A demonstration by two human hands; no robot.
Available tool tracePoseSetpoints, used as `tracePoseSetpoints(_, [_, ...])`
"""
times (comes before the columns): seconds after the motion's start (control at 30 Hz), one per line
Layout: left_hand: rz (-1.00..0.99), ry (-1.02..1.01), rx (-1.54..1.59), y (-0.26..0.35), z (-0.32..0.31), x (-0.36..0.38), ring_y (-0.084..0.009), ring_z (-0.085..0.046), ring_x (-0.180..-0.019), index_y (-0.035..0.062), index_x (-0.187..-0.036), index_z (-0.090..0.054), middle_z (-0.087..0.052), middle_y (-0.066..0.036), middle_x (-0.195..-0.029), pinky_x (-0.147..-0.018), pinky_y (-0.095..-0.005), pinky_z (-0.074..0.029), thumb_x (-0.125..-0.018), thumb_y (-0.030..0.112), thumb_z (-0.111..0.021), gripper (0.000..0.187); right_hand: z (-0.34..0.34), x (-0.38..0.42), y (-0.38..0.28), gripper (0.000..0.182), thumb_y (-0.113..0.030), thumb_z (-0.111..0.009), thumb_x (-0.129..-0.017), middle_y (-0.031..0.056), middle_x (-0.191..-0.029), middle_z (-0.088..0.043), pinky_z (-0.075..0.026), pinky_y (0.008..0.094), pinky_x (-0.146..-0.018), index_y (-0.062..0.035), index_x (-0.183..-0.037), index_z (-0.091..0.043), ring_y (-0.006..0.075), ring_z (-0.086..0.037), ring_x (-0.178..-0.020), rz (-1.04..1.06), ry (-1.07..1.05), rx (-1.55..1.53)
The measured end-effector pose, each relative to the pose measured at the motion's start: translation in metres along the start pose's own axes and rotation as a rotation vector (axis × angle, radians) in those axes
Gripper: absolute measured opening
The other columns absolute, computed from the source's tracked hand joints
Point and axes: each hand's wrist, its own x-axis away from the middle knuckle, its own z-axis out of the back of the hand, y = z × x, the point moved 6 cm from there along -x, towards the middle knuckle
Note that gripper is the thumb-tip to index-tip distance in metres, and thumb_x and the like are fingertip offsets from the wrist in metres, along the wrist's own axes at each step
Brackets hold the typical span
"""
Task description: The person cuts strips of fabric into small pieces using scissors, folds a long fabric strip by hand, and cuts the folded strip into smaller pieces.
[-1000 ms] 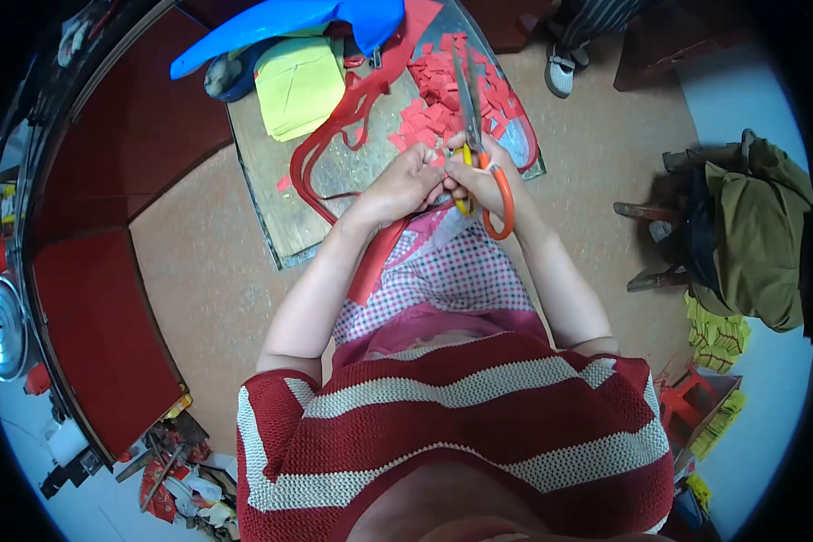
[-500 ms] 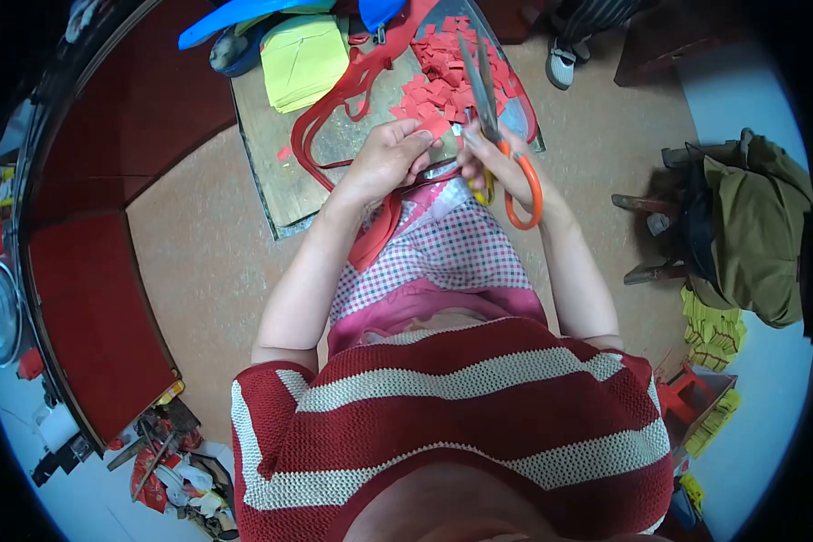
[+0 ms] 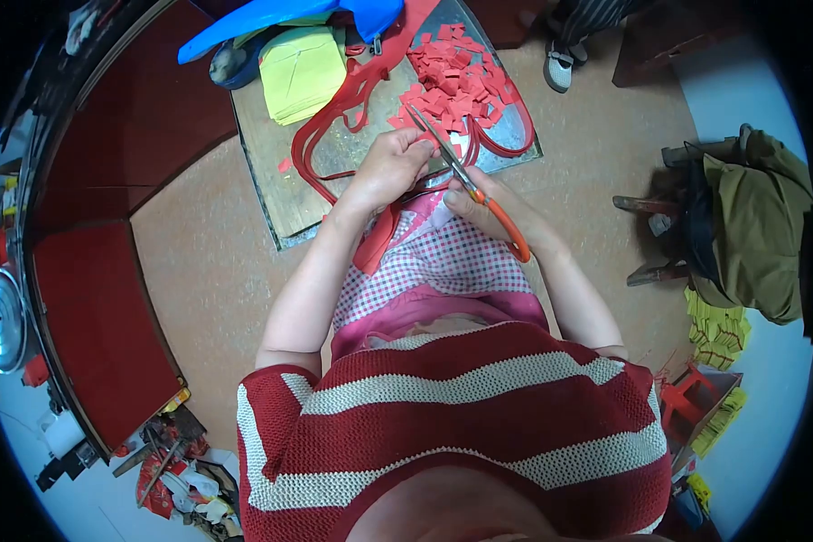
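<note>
Left hand (image 3: 388, 169) pinched red strip (image 3: 430, 140), right hand (image 3: 517, 208) clamped around scissors (image 3: 475, 192), red pieces (image 3: 459, 81) lay heaped just beyond grip.

My left hand (image 3: 387, 170) pinches a red strip (image 3: 428, 137) up at the scissors (image 3: 471, 185) in my right hand (image 3: 506, 215), red pieces (image 3: 459, 79) heaped at twelve o'clock from them, yellow sheets (image 3: 302, 78) stacked at ten.

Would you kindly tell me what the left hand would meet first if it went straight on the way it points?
Probably the scissor blades, crossing just ahead of the left hand; beyond them lies the heap of red pieces, though depth is unclear.
</note>
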Motion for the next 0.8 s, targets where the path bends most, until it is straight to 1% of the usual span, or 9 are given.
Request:
tracePoseSetpoints(0.13, [0.054,-0.011,0.071,-0.007,0.001,-0.009,-0.0017,-0.033,-0.043,0.0049,-0.086,-0.058,-0.044,0.006,-0.055,-0.039,-0.0186,-0.023,-0.093,0.017,-0.048,0.017,0.002,-0.009,0.008,0.050,-0.048,-0.057,-0.085,0.0132,-0.076,-0.060,-0.046,0.0338,-0.066,-0.0001,-0.099,-0.054,0.0228,-0.056,-0.068,-0.026,0.085,0.062])
tracePoseSetpoints(0.2, [0.091,-0.041,0.144,-0.009,0.001,-0.014,-0.0020,-0.032,-0.042,0.0042,-0.086,-0.058,-0.044,0.006,-0.055,-0.038,-0.0188,-0.023,-0.093,0.015,-0.049,0.016,0.002,-0.015,0.011,0.035,-0.033,-0.057,-0.088,0.0106,-0.073,-0.058,-0.044,0.0320,-0.062,0.0011,-0.094,-0.056,0.0178,-0.054,-0.065,-0.007,0.059,-0.024])
tracePoseSetpoints(0.3, [0.137,-0.019,0.194,-0.008,0.004,-0.020,-0.0021,-0.032,-0.041,0.0029,-0.085,-0.058,-0.043,0.006,-0.054,-0.037,-0.0189,-0.022,-0.092,0.012,-0.050,0.015,0.005,-0.016,0.004,0.023,-0.020,-0.054,-0.088,0.0052,-0.069,-0.055,-0.043,0.0287,-0.059,0.0019,-0.092,-0.057,0.0112,-0.050,-0.065,-0.080,0.042,-0.064])
tracePoseSetpoints(0.4, [0.147,-0.099,0.292,-0.016,0.010,-0.034,-0.0021,-0.032,-0.041,0.0013,-0.085,-0.058,-0.042,0.006,-0.054,-0.036,-0.0186,-0.021,-0.091,0.010,-0.050,0.014,0.002,-0.022,0.014,0.020,-0.016,-0.053,-0.088,-0.0004,-0.067,-0.050,-0.040,0.0263,-0.056,0.0029,-0.092,-0.056,0.0069,-0.046,-0.064,-0.121,0.052,-0.144])
tracePoseSetpoints(0.53, [0.234,-0.144,0.384,-0.031,0.019,-0.047,-0.0016,-0.027,-0.041,-0.0022,-0.090,-0.059,-0.037,0.006,-0.053,-0.036,-0.0185,-0.019,-0.090,0.008,-0.049,0.014,-0.002,-0.031,0.020,0.019,-0.017,-0.053,-0.088,-0.0029,-0.065,-0.047,-0.039,0.0259,-0.054,0.0018,-0.088,-0.056,0.0062,-0.044,-0.062,-0.088,0.057,-0.193])
tracePoseSetpoints(0.6, [0.227,-0.203,0.489,-0.036,0.022,-0.050,-0.0017,-0.025,-0.040,-0.0035,-0.093,-0.058,-0.034,0.007,-0.052,-0.036,-0.0185,-0.019,-0.091,0.009,-0.049,0.016,-0.011,-0.031,0.030,0.018,-0.018,-0.053,-0.089,-0.0038,-0.064,-0.045,-0.037,0.0253,-0.051,-0.0004,-0.083,-0.055,0.0053,-0.042,-0.059,-0.285,0.013,-0.349])
tracePoseSetpoints(0.67, [0.234,-0.173,0.651,-0.035,0.024,-0.049,-0.0022,-0.027,-0.040,-0.0028,-0.089,-0.058,-0.041,0.005,-0.054,-0.036,-0.0192,-0.019,-0.091,0.011,-0.049,0.017,-0.014,-0.030,0.026,0.019,-0.019,-0.053,-0.089,-0.0035,-0.063,-0.046,-0.037,0.0244,-0.050,-0.0018,-0.083,-0.054,0.0052,-0.044,-0.057,-0.287,0.015,-0.382])
tracePoseSetpoints(0.73, [0.212,-0.230,0.657,-0.029,0.021,-0.040,-0.0023,-0.029,-0.041,-0.0029,-0.092,-0.057,-0.042,0.004,-0.056,-0.036,-0.0189,-0.020,-0.092,0.012,-0.048,0.017,-0.014,-0.032,0.024,0.019,-0.021,-0.054,-0.089,-0.0031,-0.062,-0.047,-0.038,0.0234,-0.049,-0.0033,-0.083,-0.054,0.0052,-0.045,-0.055,-0.286,0.006,-0.411])
tracePoseSetpoints(0.8, [0.160,-0.186,0.430,-0.023,0.014,-0.028,-0.0025,-0.032,-0.042,0.0000,-0.087,-0.055,-0.044,0.003,-0.057,-0.036,-0.0181,-0.022,-0.093,0.013,-0.048,0.016,-0.007,-0.035,0.027,0.020,-0.024,-0.054,-0.090,-0.0015,-0.062,-0.052,-0.040,0.0216,-0.048,-0.0047,-0.090,-0.054,0.0066,-0.050,-0.053,-0.319,0.057,-0.421])
